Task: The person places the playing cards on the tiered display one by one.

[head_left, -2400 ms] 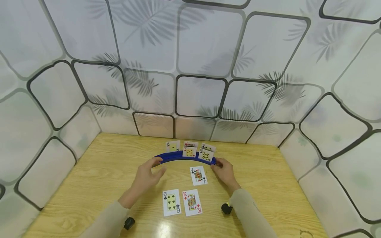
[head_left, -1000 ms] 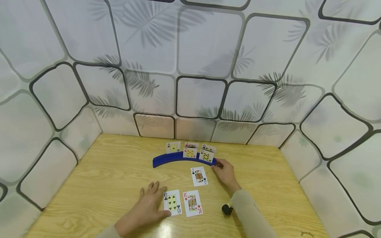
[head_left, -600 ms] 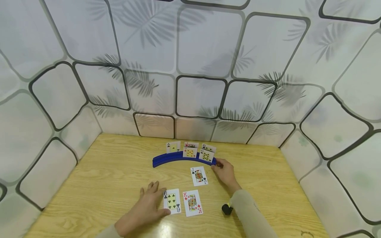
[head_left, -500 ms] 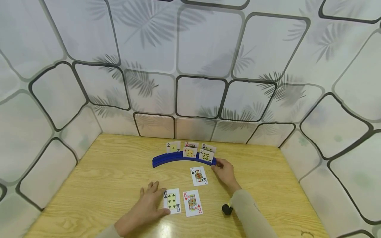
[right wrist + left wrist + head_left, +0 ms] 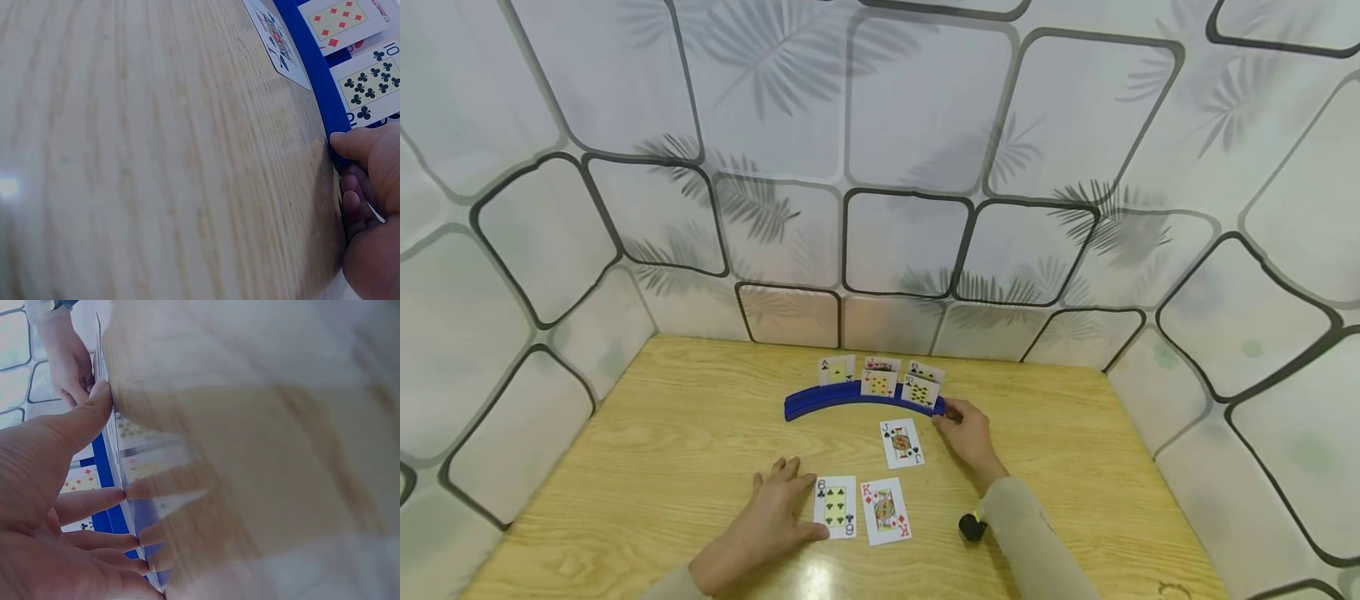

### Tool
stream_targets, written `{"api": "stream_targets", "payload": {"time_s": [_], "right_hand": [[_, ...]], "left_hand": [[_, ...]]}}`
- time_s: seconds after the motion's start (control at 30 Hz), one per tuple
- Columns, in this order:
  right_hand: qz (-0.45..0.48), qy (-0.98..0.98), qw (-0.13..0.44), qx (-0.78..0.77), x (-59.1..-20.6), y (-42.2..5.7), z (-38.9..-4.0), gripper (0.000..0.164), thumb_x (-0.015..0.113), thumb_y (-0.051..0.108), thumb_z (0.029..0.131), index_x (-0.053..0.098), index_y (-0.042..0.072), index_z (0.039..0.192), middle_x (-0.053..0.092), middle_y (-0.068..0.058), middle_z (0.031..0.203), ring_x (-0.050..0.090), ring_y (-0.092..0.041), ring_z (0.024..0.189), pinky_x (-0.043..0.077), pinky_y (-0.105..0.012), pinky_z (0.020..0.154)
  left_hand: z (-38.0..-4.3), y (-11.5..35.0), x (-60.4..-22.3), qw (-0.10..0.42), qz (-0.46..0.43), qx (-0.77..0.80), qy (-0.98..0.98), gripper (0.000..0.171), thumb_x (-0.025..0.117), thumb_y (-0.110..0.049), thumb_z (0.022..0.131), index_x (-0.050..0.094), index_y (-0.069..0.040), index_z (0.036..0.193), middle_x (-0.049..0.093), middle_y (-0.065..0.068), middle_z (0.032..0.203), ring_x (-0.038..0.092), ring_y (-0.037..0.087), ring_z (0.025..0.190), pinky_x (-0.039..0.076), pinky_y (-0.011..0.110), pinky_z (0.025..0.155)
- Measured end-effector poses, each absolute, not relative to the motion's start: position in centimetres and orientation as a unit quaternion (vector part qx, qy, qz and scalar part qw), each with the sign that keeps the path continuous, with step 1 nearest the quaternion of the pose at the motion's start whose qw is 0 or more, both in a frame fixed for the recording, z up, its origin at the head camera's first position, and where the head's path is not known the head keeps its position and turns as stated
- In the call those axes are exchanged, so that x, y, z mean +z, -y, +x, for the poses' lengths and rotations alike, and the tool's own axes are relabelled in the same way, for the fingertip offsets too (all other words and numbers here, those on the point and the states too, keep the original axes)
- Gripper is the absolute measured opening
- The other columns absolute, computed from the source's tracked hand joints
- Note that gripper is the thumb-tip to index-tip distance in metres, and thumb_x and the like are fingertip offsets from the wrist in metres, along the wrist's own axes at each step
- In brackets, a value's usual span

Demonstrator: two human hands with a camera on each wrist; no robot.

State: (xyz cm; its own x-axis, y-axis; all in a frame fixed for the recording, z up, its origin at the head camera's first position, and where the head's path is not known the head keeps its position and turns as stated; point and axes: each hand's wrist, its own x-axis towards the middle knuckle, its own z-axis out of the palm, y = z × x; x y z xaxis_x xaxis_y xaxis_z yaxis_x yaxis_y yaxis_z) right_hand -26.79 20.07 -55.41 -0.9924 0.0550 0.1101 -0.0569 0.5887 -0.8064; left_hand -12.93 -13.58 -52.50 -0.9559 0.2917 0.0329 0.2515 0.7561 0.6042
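Observation:
In the head view my left hand [image 5: 767, 515] lies on the table with fingers spread, thumb tip and index finger at the left edge of the six of clubs [image 5: 835, 507]. The left wrist view shows this hand's fingers [image 5: 94, 500] fairly straight, tips at the tabletop. My right hand [image 5: 966, 429] pinches the right end of a curved blue card holder [image 5: 820, 402]. In the holder stand an ace [image 5: 837, 369], a red jack [image 5: 882, 364] behind the seven of diamonds [image 5: 878, 384], and a six [image 5: 928, 372] behind the ten of clubs [image 5: 920, 392].
A king of diamonds [image 5: 885, 511] lies face up right of the six of clubs. Between it and the holder lies a black-suit jack [image 5: 902, 443]. Patterned walls [image 5: 895, 325] enclose the wooden table [image 5: 685, 417] at the back and sides.
My left hand has come from the holder's left end down beside the six of clubs, which has shifted slightly, most recently to the right. The right hand keeps its hold on the holder.

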Motion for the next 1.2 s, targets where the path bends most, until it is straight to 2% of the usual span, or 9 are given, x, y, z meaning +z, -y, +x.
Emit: {"api": "stream_targets", "payload": {"time_s": [0.87,1.2], "right_hand": [[-0.001,0.888,0.054,0.457,-55.18,-20.07,-26.73,0.041,0.074,0.011,0.096,0.067,-0.006,0.133,0.071,-0.024,0.122,0.066,-0.035,0.111,0.057,-0.051,0.097],[0.003,0.889,0.056,0.455,-55.38,-20.20,-26.75,0.040,0.075,0.011,0.096,0.068,-0.006,0.132,0.071,-0.024,0.120,0.067,-0.035,0.109,0.057,-0.052,0.096]], "left_hand": [[-12.98,13.08,-52.33,0.032,0.131,0.320,-0.938,0.079,0.097,-0.030,0.072,0.065,0.005,0.135,0.044,0.042,0.152,0.034,0.069,0.143,0.016,0.092,0.106],[-13.01,12.66,-51.91,0.047,0.115,0.330,-0.936,0.077,0.096,-0.021,0.072,0.062,0.006,0.137,0.039,0.043,0.155,0.028,0.069,0.146,0.009,0.091,0.107]]}}
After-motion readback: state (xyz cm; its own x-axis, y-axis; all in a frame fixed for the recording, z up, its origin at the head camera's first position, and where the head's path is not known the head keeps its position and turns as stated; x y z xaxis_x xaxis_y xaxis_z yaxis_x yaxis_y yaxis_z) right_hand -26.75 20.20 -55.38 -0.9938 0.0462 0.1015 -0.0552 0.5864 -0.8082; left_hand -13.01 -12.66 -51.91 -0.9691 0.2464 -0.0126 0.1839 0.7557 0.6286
